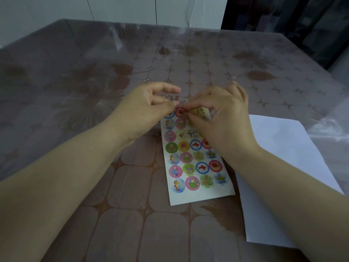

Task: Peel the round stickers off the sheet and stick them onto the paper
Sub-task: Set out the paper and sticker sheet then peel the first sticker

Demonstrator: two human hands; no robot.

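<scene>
A table (75, 91) fills the view, its patterned brown cloth lying under a clear, shiny plastic cover. White cupboard doors (122, 8) stand beyond its far edge.

The left forearm comes in from the near left. The left hand (149, 108) hovers over the far end of the sticker sheet (200, 196), with thumb and one finger pressed together in a tight pinch on the sheet's far edge. Its other fingers arch loosely above. A small pale, see-through sliver shows just past the pinch, too blurred to name.

The sticker sheet lies flat in the middle of the table, long side running near to far and tilted a little to the left at its far end. Rows of round stickers (192, 183) cover it, four across — pink, green, blue and red rings with small cartoon figures. Its far rows are partly hidden by the two hands.

Between the hands sits a red-ringed sticker (180, 111) in the farthest visible row. The right hand (222, 120) reaches in from the right and pinches narrowly at this sticker's right edge with thumb and forefinger, its remaining fingers curled behind. The blur does not show whether the sticker is lifted.

To the right lies the paper (283, 157), white and blank, flat on the table. The right forearm crosses over its near-left part, and the sheet's near right corner reaches the paper's left edge.
</scene>
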